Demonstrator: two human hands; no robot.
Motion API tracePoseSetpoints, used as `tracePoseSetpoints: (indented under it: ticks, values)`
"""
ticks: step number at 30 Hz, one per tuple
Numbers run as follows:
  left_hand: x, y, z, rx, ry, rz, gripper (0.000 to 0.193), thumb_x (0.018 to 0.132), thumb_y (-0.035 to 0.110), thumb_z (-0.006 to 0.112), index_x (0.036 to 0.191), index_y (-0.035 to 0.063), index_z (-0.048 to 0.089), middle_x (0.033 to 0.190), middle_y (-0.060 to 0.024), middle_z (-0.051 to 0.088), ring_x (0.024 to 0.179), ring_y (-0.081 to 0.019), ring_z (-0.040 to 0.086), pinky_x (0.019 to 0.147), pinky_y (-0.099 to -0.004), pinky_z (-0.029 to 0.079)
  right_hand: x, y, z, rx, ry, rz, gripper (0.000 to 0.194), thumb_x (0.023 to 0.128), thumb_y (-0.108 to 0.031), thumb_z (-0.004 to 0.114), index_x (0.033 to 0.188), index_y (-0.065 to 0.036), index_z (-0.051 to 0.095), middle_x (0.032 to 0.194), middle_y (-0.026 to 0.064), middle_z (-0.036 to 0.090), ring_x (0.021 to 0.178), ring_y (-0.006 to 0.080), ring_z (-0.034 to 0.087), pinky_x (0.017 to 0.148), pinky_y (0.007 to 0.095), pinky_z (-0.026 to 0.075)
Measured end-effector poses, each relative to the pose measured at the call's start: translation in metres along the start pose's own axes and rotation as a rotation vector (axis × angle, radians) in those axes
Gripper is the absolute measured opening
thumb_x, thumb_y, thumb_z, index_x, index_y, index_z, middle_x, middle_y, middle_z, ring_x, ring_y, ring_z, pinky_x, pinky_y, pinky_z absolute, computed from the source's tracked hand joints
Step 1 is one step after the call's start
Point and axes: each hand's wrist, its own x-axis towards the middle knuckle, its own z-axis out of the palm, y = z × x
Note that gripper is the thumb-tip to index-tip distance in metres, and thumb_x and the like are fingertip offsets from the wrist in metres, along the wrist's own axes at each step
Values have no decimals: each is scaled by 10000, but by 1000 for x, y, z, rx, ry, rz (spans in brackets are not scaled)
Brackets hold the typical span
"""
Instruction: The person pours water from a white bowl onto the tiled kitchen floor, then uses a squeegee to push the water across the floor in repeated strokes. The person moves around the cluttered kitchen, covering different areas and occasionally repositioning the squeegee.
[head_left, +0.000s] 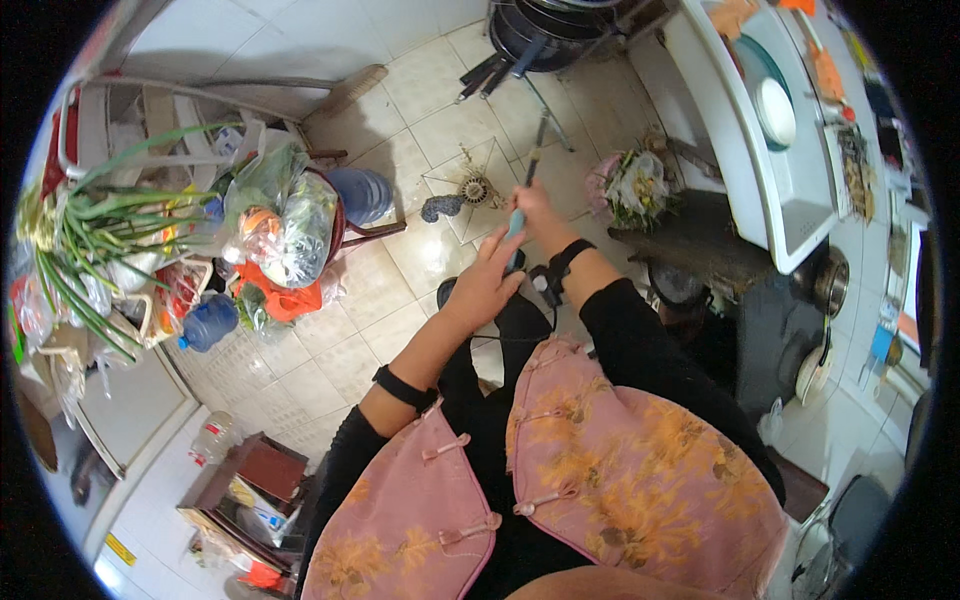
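Observation:
A thin pole (534, 166) with a light-blue grip section slants up the middle of the view, its far part dark. My right hand (532, 206) is closed around it. Lower down, my left hand (480, 285) holds the light-blue part, with some fingers stretched along it. I cannot tell what kind of tool the pole belongs to. On the tiled floor beyond my hands, a round floor drain (476, 189) has its slotted metal insert showing, with plant scraps around it. A grey, rough-textured clump (442, 208) lies beside the drain.
Scallions (127, 232), bagged vegetables (289, 225) and blue water jugs (360, 195) crowd the left. Black pans (536, 41) with protruding handles are stacked at the top. A white sink (799, 217) stands right, near a bag of vegetable scraps (637, 180). A wooden drawer (244, 495) sits lower left.

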Motion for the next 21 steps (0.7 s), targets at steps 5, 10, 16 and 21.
tracePoseSetpoints:
  ticks: [5,10,16,21]
  values:
    - [-74,-31,-29,95,29,-146,519,826,123,571,1301,78,369,1254,-189,425,1067,-331,520,861,-371,448,37,-15,13,-142,-5,154,615,936,-87,396,1445,-104,50,659,87,511,463,171,440,441,337,399]
    - [-118,-60,-12,-598,28,-611,596,843,157,584,1354,73,289,1185,-145,466,864,-209,588,703,-340,518,-1,49,36,-1071,-273,110,730,853,-49,480,1435,-114,44,742,161,605,524,217,589,424,400,429]
    - [-100,-54,19,-647,-107,-719,701,805,98,614,1383,56,219,1159,-197,460,693,-234,618,565,-327,546,-76,101,40,-816,-343,248,734,860,-64,406,1428,-157,-51,608,119,581,452,209,559,351,371,379]
    - [-124,-39,21,-558,-166,-704,681,751,35,649,1343,17,314,1109,-182,489,685,-231,627,555,-312,541,-116,110,28,-522,-420,335,850,807,-68,527,1435,-146,-41,677,108,579,486,188,554,398,342,407]
